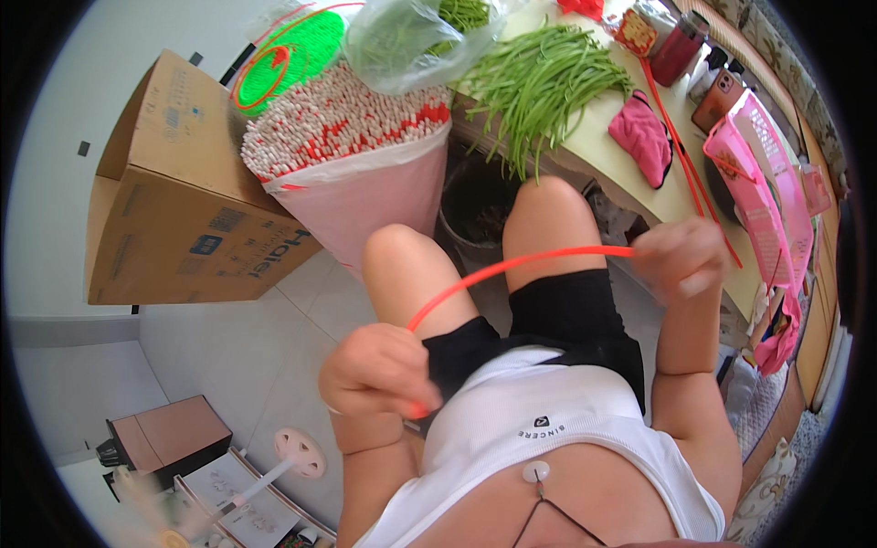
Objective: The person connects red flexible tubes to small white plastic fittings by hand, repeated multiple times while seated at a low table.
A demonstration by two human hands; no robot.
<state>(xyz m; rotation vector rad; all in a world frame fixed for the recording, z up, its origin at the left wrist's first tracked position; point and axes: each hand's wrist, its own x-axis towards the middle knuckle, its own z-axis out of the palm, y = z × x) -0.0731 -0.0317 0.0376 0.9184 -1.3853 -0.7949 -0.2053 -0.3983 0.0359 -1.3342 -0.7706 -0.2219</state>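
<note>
A thin, flexible red strip (498, 267) arches between my hands above my thighs. At its left end, my left hand (379, 373) is closed round it, and a bit of red shows below the fingers. My right hand (681, 258), slightly blurred, is closed on the other end beside the table edge. More long red strips (692, 169) lie on the table (607, 132) beyond my right hand. A tall pale sack (365, 205) in front of me is packed with many thin rods (343, 123), with whitish and red ends.
Green stalks (553, 82) overhang the table edge. A pink cloth (642, 137), a dark red flask (681, 47), a phone (719, 99) and a pink basket (763, 173) lie to the right. A cardboard box (196, 196) stands left. A dark bin (475, 205) sits beyond my knees.
</note>
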